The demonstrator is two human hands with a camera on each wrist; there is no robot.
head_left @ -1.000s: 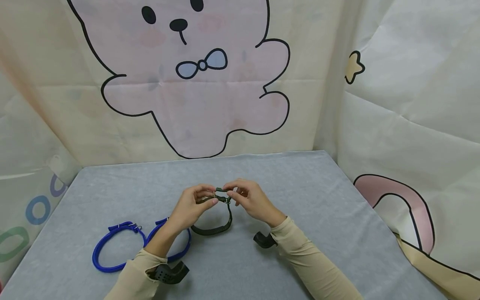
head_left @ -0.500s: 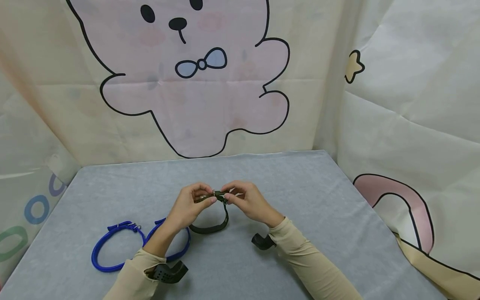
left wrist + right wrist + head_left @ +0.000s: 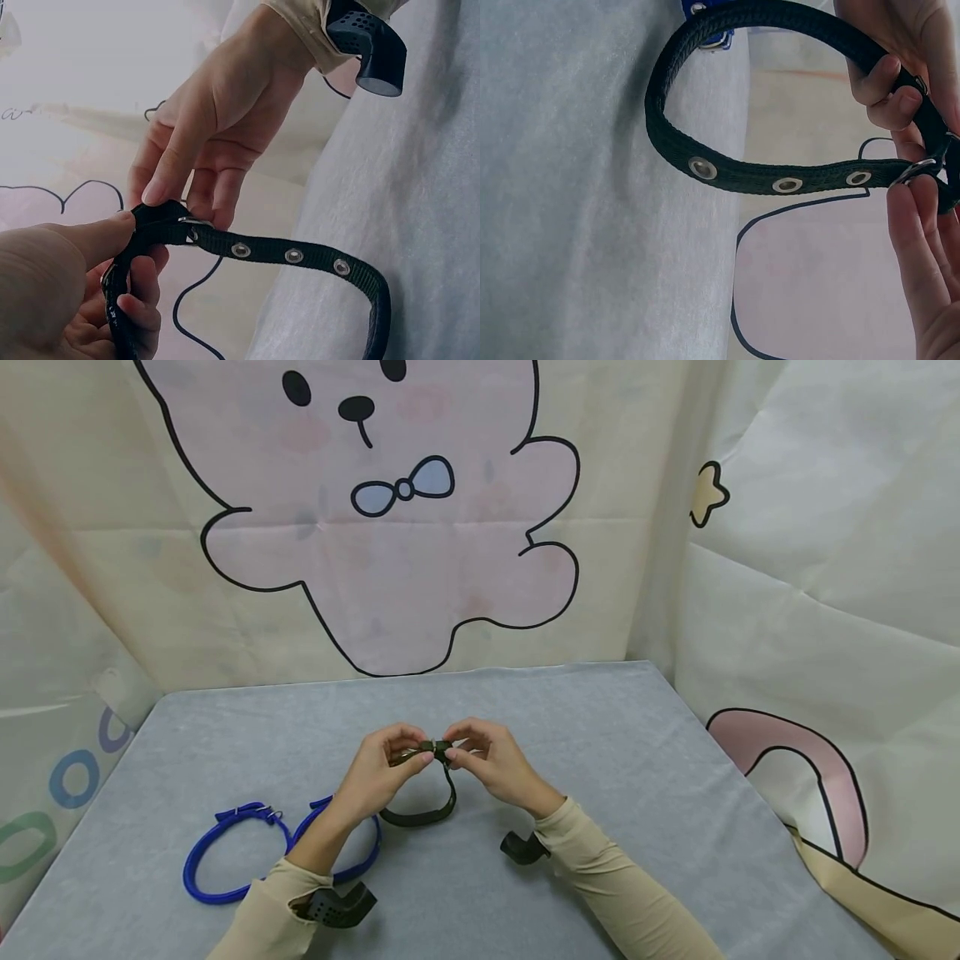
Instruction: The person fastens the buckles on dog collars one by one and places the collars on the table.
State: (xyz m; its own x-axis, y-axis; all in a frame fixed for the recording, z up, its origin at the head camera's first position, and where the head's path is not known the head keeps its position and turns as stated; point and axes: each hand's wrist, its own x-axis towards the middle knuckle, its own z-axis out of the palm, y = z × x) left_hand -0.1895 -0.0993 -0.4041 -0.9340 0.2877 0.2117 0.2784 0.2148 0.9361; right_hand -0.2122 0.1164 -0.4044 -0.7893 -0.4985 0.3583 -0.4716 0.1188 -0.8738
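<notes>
A dark green collar [image 3: 422, 818] hangs as a loop from both hands above the table. My left hand [image 3: 378, 768] pinches its strap between thumb and fingers. Opposite, my right hand [image 3: 498, 766] pinches the collar close to the metal buckle [image 3: 916, 171], with fingertips right at the frame. Metal-rimmed eyelets line the strap [image 3: 315, 255] in the left wrist view. A short piece of strap lies folded at the buckle, partly hidden by the fingers. In the right wrist view the padded loop [image 3: 660, 97] curves out from the left hand's fingers.
Two blue collars [image 3: 192, 860] lie on the grey tablecloth [image 3: 600, 752] at left, one partly behind the left forearm. Black wrist cameras [image 3: 337, 906] sit on both sleeves. Printed cloth walls [image 3: 480, 568] border the table at the back and sides.
The right hand has moved slightly left. The strap end, earlier raised apart above the buckle, now lies against it, and the gap between the two is gone.
</notes>
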